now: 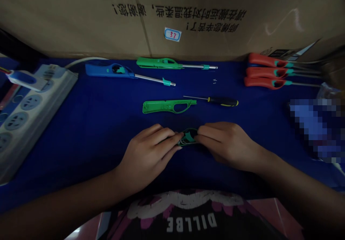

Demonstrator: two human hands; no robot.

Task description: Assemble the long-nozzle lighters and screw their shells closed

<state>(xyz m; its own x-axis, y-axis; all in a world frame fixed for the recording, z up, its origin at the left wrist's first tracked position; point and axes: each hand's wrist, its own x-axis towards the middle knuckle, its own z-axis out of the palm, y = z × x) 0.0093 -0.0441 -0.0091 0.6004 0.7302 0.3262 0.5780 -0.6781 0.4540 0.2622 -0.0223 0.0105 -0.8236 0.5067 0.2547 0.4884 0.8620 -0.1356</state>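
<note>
Both of my hands hold a green lighter half-shell (188, 137) with a teal trigger and wires or small parts inside. My left hand (155, 150) has its fingers closed on the left end. On the other end the fingertips of my right hand (226, 143) are pinched. Much of the piece is hidden beneath my fingers. Just beyond lies a matching green half-shell (168, 106), its hollow side up. A screwdriver (222, 101) with a black and yellow handle rests to its right. Several tiny screws (214, 81) are scattered behind the screwdriver.
A green lighter (157, 63) and a blue lighter (107, 70) lie farther back. Three red lighters (265, 71) are at the back right, near a blurred blue object (315, 125). A power strip (35, 107) runs along the left. Behind stands a cardboard box (94, 24).
</note>
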